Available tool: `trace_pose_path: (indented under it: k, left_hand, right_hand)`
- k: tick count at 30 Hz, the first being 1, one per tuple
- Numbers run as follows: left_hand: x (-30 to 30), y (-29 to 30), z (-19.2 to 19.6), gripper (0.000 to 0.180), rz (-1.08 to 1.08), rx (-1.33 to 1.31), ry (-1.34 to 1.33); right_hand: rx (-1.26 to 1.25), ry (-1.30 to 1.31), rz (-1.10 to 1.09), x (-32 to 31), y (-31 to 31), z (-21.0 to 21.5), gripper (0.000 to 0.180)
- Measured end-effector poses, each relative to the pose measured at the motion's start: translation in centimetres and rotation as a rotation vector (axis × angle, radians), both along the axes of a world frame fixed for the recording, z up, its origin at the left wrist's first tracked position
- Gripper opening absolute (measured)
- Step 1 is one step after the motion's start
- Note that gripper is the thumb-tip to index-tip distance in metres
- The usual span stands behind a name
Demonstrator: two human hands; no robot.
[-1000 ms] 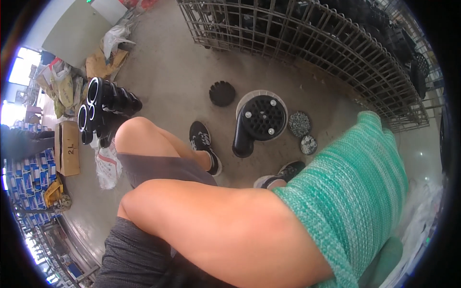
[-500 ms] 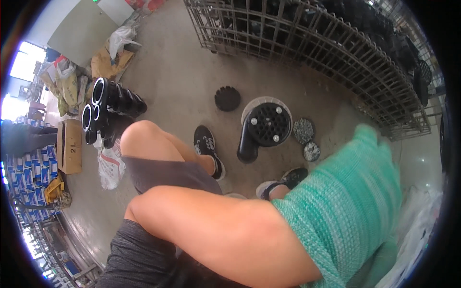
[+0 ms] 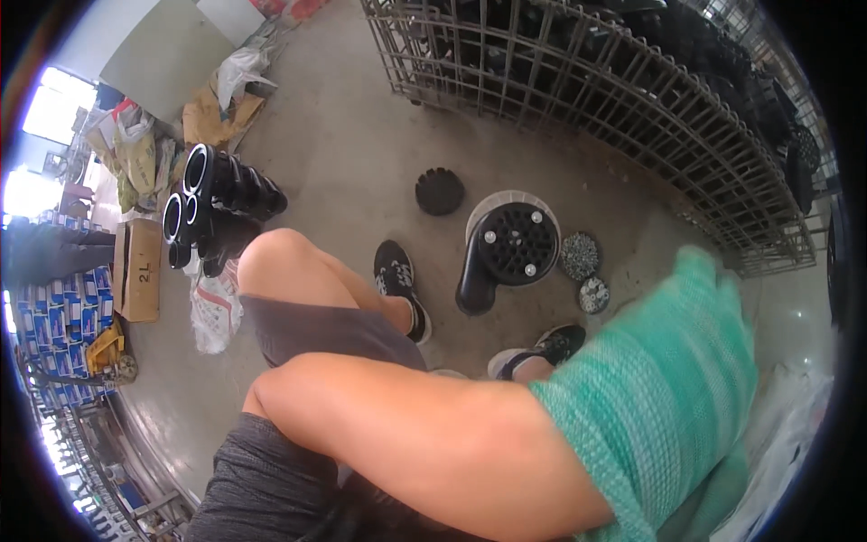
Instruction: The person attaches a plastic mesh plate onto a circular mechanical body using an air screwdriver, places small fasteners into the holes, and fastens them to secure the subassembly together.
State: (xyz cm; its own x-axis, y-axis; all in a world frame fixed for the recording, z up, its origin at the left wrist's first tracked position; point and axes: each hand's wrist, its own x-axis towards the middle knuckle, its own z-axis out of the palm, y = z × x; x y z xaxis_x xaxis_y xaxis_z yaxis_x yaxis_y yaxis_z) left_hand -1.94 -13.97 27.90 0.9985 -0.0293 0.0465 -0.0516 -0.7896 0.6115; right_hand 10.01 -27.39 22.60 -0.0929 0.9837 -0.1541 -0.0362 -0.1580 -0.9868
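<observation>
My left arm reaches across my body to the right. Its hand, in a green knitted glove (image 3: 664, 361), is blurred at the fingertips, so I cannot tell how they are bent or whether they hold anything. Below it shows a second patch of green glove (image 3: 722, 488), which seems to be my right hand, mostly hidden behind the left one. In front of my feet a black snail-shaped plastic housing (image 3: 515, 242) with a honeycomb face and three shiny round fittings rests on a round pale support (image 3: 517, 196). Neither hand touches it.
Beside the housing stand two round containers of small metallic pieces (image 3: 580, 256) (image 3: 593, 295). A black toothed disc (image 3: 440, 191) lies on the floor. A wire cage (image 3: 578, 77) of black parts stands ahead. To the left are black tubular parts (image 3: 221, 203), a white bag (image 3: 215, 312) and a carton (image 3: 138, 271).
The whole view has shifted slightly, so the floor things appear a little farther right. My gloved left hand stays near the same place, still blurred.
</observation>
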Motion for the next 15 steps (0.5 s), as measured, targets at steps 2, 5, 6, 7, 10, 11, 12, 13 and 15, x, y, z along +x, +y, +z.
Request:
trace_pose_path:
  k: [2, 5, 6, 7, 10, 11, 12, 13, 15]
  left_hand:
    - [-0.6, 0.7, -0.4, 0.023, 0.022, -0.019, -0.005]
    - [-0.8, 1.1, -0.2, 0.023, 0.052, -0.005, 0.005]
    - [-0.8, 1.1, 0.0, 0.023, 0.068, 0.004, 0.013]
    - [-0.9, 1.3, 0.2, 0.023, 0.084, 0.019, 0.026]
    - [3.0, 2.6, -2.5, 0.022, 0.055, 0.011, 0.056]
    - [3.6, 3.6, -4.3, 0.022, 0.139, 0.029, 0.12]
    - [2.0, 4.5, -8.5, 0.028, 0.37, 0.113, 0.234]
    - [0.1, 6.2, -10.6, 0.019, 0.399, 0.106, 0.135]
    - [-3.2, 9.3, -15.8, 0.047, 0.647, 0.13, 0.52]
  right_hand:
    - [0.001, -0.003, -0.002, -0.2, 0.9, -0.3, 0.015]
    - [0.007, 0.006, 0.016, -0.6, 1.2, -0.1, 0.014]
    - [0.011, 0.013, 0.029, -0.7, 1.1, -0.1, 0.014]
    - [0.019, 0.023, 0.038, -0.9, 1.3, -0.1, 0.014]
    - [-0.001, -0.026, -0.104, 1.2, 0.4, 0.3, 0.014]
    - [0.006, -0.029, -0.145, 1.6, 0.6, 0.3, 0.014]
    - [0.022, 0.048, -0.131, 1.7, 2.3, -1.4, 0.014]
    - [0.029, 0.067, -0.19, 1.9, 3.4, -1.6, 0.014]
    - [0.086, 0.095, -0.293, 3.2, 5.3, -2.9, 0.022]
